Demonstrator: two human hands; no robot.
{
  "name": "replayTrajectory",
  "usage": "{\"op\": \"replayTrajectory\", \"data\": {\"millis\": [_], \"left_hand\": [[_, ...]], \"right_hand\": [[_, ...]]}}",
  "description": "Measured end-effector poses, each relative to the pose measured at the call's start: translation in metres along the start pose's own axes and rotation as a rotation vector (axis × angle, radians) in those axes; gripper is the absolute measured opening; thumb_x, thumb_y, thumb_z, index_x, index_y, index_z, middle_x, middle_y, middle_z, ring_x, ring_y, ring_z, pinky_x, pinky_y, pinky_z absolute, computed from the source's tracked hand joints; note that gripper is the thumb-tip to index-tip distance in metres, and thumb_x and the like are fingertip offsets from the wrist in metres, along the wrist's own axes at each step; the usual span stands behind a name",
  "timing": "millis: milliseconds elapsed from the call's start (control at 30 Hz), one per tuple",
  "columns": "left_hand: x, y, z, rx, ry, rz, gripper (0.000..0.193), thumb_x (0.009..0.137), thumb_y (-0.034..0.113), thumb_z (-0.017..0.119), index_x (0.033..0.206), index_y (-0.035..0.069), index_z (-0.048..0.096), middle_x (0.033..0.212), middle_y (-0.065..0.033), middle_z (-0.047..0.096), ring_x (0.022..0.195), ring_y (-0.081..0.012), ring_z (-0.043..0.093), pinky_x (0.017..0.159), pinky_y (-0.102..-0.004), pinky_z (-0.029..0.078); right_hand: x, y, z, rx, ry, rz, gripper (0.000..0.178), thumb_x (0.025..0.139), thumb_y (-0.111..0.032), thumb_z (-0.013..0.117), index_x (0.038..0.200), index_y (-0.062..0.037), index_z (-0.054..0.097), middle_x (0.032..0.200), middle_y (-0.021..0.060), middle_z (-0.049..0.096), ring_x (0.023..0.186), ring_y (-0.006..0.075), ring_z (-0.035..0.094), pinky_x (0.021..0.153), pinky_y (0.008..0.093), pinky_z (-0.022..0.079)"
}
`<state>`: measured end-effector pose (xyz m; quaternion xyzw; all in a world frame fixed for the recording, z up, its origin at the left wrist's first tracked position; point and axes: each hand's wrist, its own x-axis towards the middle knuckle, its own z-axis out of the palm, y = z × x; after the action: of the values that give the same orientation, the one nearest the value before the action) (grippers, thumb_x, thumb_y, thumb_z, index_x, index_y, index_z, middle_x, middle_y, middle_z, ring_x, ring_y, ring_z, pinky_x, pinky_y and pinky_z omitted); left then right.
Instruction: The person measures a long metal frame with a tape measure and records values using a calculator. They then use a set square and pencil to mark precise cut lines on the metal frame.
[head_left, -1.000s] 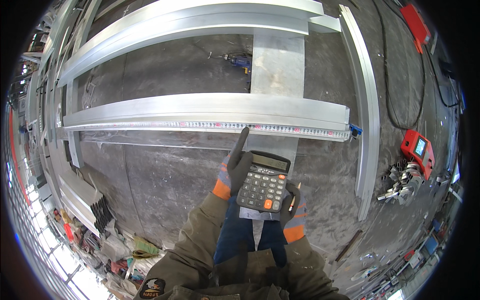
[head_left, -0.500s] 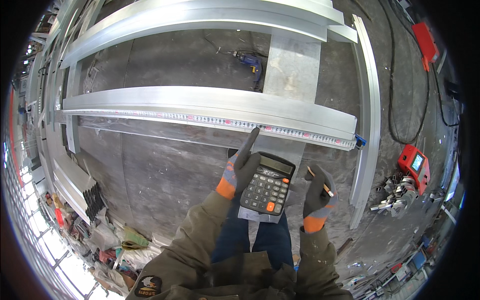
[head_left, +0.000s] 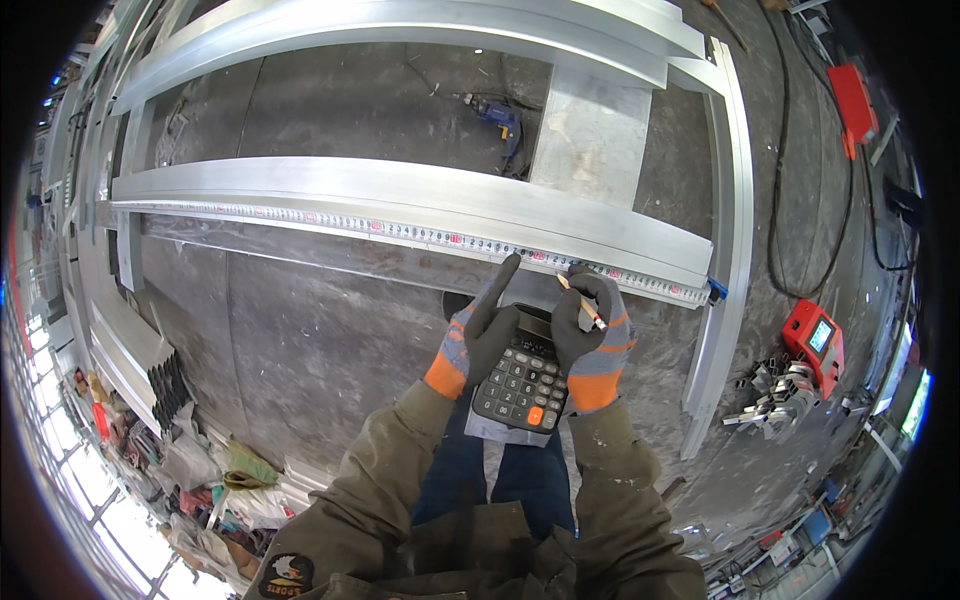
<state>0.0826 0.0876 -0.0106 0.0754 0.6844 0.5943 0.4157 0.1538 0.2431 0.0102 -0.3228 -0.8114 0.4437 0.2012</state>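
- A long metal beam (head_left: 400,195) lies across the floor just beyond both hands, a tape measure (head_left: 400,228) along its near edge.
- Left hand (head_left: 478,340), gloved, grips a calculator's (head_left: 520,382) left side, forefinger pointing straight at the tape.
- Right hand (head_left: 592,335), fingers curled over the calculator's right edge, pinches a pencil (head_left: 580,300).

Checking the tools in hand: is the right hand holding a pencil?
Yes, the right hand grips a pencil above the calculator.
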Motion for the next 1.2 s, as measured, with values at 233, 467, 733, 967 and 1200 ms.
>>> {"op": "replayTrajectory", "data": {"millis": [233, 467, 733, 967, 1200], "left_hand": [[0.0003, -0.0012, -0.0053, -0.003, -0.067, -0.071, 0.069, 0.105, 0.006, 0.051, 0.170, 0.012, 0.031, 0.089, -0.0016, 0.063, 0.083, -0.0061, 0.052, 0.075, -0.0275, 0.046], [0.0004, -0.0051, -0.0038, -0.047, -0.072, -0.081, 0.068, 0.106, 0.008, 0.050, 0.171, 0.012, 0.030, 0.089, -0.0011, 0.061, 0.082, -0.0063, 0.051, 0.075, -0.0280, 0.045], [0.0004, -0.0004, -0.0041, 0.020, -0.065, -0.031, 0.068, 0.105, 0.008, 0.049, 0.170, 0.012, 0.031, 0.087, -0.0022, 0.060, 0.081, -0.0073, 0.051, 0.075, -0.0292, 0.045], [-0.0001, 0.0005, -0.0035, -0.010, -0.061, -0.055, 0.069, 0.104, 0.007, 0.050, 0.170, 0.011, 0.031, 0.087, -0.0021, 0.060, 0.081, -0.0074, 0.051, 0.075, -0.0290, 0.046], [0.0008, 0.0006, -0.0043, 0.037, -0.062, -0.047, 0.069, 0.104, 0.006, 0.049, 0.170, 0.011, 0.031, 0.085, -0.0005, 0.059, 0.080, -0.0064, 0.050, 0.074, -0.0281, 0.044]], "right_hand": [[-0.0005, 0.0020, 0.0028, -0.049, 0.002, -0.044, 0.013, 0.091, -0.002, 0.070, 0.104, -0.0014, 0.072, 0.098, 0.0137, 0.073, 0.086, 0.0253, 0.072, 0.078, 0.0357, 0.057], [-0.0010, 0.0008, 0.0033, -0.055, -0.011, -0.054, 0.015, 0.090, 0.000, 0.071, 0.105, 0.0003, 0.072, 0.099, 0.0153, 0.073, 0.089, 0.0276, 0.072, 0.081, 0.0368, 0.057], [-0.0018, 0.0020, 0.0041, -0.037, -0.007, -0.059, 0.017, 0.089, -0.001, 0.073, 0.106, 0.0002, 0.073, 0.100, 0.0154, 0.073, 0.090, 0.0280, 0.072, 0.081, 0.0373, 0.057], [-0.0009, 0.0037, 0.0044, -0.064, -0.016, -0.070, 0.017, 0.089, -0.001, 0.073, 0.106, 0.0000, 0.073, 0.100, 0.0153, 0.073, 0.090, 0.0291, 0.073, 0.081, 0.0374, 0.058], [-0.0008, 0.0034, 0.0021, -0.074, -0.016, -0.098, 0.016, 0.089, 0.000, 0.072, 0.105, 0.0001, 0.072, 0.100, 0.0151, 0.073, 0.091, 0.0308, 0.073, 0.081, 0.0377, 0.057]]}}
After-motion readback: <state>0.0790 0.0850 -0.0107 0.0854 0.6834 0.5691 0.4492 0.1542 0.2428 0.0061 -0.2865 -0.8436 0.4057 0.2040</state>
